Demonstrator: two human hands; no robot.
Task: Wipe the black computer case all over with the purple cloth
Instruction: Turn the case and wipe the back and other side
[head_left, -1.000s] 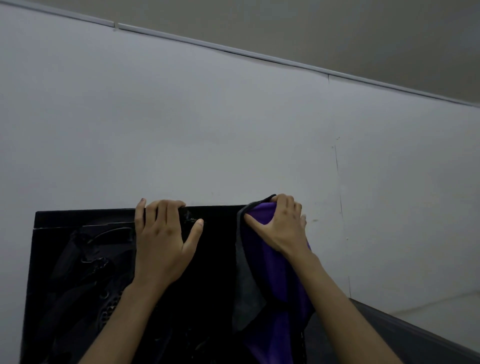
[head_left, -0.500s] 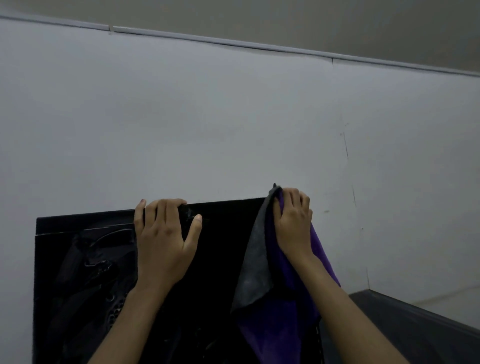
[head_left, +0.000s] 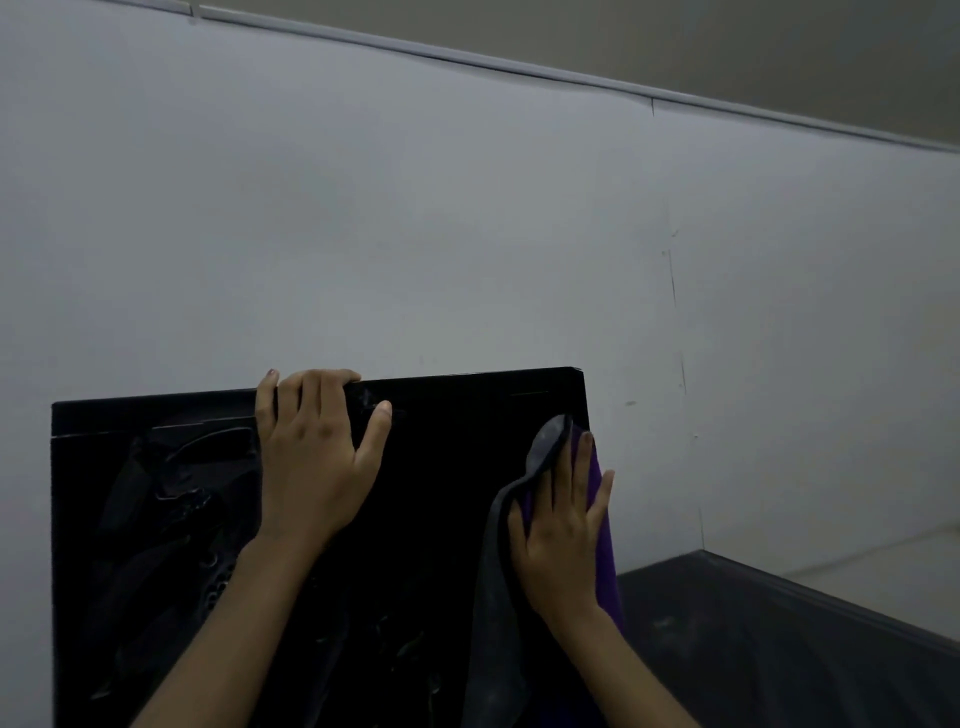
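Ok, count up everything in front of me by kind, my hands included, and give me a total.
Black computer case: 1
Purple cloth: 1
Hands: 2, the left hand and the right hand
Total: 4

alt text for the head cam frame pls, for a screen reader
A person's right hand presses a purple cloth flat against the right part of a black computer case, near its top corner, while the left hand grips the case's top edge. A plain white wall stands behind; a dark surface shows at lower right.
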